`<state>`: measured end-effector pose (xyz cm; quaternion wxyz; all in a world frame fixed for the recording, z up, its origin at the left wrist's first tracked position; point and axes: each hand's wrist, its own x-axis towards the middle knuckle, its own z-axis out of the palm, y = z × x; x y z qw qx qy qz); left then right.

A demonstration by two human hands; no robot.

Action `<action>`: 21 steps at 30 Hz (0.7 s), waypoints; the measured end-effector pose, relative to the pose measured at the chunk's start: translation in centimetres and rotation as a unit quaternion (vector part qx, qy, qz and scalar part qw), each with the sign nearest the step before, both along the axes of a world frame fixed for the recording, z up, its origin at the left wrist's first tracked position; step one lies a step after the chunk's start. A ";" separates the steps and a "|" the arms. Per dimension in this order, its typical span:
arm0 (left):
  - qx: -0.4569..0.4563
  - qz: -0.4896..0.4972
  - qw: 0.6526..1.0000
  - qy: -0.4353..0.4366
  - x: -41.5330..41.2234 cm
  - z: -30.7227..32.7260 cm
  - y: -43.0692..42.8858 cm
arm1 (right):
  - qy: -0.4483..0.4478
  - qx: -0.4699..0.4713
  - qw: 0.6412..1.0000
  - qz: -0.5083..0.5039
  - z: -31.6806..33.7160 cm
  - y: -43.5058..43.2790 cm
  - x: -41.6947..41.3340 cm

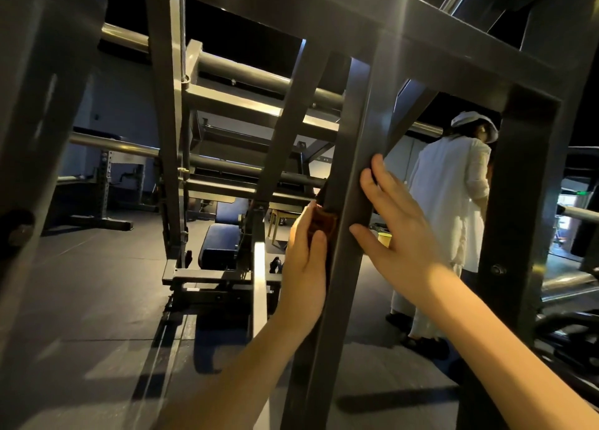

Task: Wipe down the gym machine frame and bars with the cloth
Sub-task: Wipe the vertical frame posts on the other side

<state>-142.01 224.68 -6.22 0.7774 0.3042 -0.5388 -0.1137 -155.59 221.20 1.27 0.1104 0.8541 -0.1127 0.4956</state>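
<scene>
Fingers [303, 225] of our left hand [304, 267] clamp the small rust-brown cloth [321, 224] against the dark grey steel upright bar [350, 157]; our right hand [402, 235] rests flat, fingers straight, opposite. Dragged hard, the cloth could slip free; the bare palm may smudge the metal.

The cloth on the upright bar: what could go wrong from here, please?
1. The cloth is small, and the left hand pinches it at one edge of the upright bar; it may slip out or miss the other faces.
2. The right hand lies flat, fingertips near the diagonal brace; sliding upward could jam them there.
3. A person in white stands behind the frame and might be bumped.
</scene>
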 end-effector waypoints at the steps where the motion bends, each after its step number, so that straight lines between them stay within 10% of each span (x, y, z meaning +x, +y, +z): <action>1: -0.008 0.009 1.000 -0.009 -0.3 -0.1 0.3 | -0.004 -0.013 1.000 -0.006 -0.2 0.0 0.0; 7: -0.057 0.036 0.997 -0.041 -0.5 2.7 0.5 | 0.003 -0.031 0.999 -0.020 -1.9 0.0 -0.3; 12: 0.073 -0.012 0.996 0.050 -0.1 -1.3 0.4 | 0.013 -0.016 1.000 -0.014 -1.9 0.2 -0.3; 21: -0.043 0.035 0.998 -0.024 -0.7 1.9 0.6 | 0.007 0.012 1.000 0.008 -2.1 0.2 -0.4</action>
